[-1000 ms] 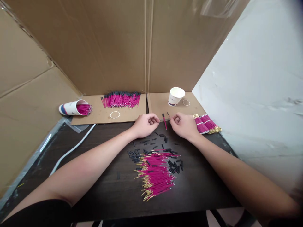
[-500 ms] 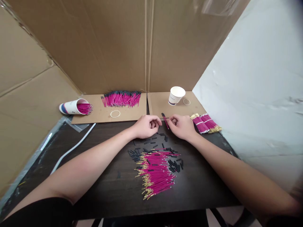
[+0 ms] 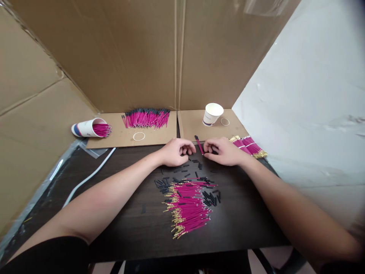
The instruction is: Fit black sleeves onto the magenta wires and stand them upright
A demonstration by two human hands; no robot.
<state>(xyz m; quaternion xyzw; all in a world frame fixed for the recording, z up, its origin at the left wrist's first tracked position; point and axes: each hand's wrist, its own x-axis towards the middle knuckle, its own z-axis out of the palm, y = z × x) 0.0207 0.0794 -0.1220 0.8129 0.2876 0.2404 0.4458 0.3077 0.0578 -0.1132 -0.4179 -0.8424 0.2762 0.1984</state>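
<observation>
Two magenta wires with black sleeves on their far ends (image 3: 199, 145) lie between my hands, near the cardboard's front edge. My right hand (image 3: 221, 151) is just right of them, thumb and forefinger apart, its fingertips close to their near ends. To their left, my left hand (image 3: 178, 152) rests with loosely curled fingers and a gap at the thumb; nothing shows in it. Small black sleeves (image 3: 209, 198) are scattered on the dark table below. Among them lies a pile of magenta wires (image 3: 191, 209) with gold tips to the left and silvery ends to the right.
On the cardboard strip (image 3: 114, 142) lie a row of black-sleeved magenta wires (image 3: 148, 118) and two rubber bands. A tipped paper cup (image 3: 85, 129) holds wires; another paper cup (image 3: 213, 114) stands upright. Banded wire bundles (image 3: 248, 146) lie at right, a white cable (image 3: 88, 178) at left.
My right hand has drawn slightly right, its fingers parting from the two sleeved wires, which stay in place. My left hand has barely moved.
</observation>
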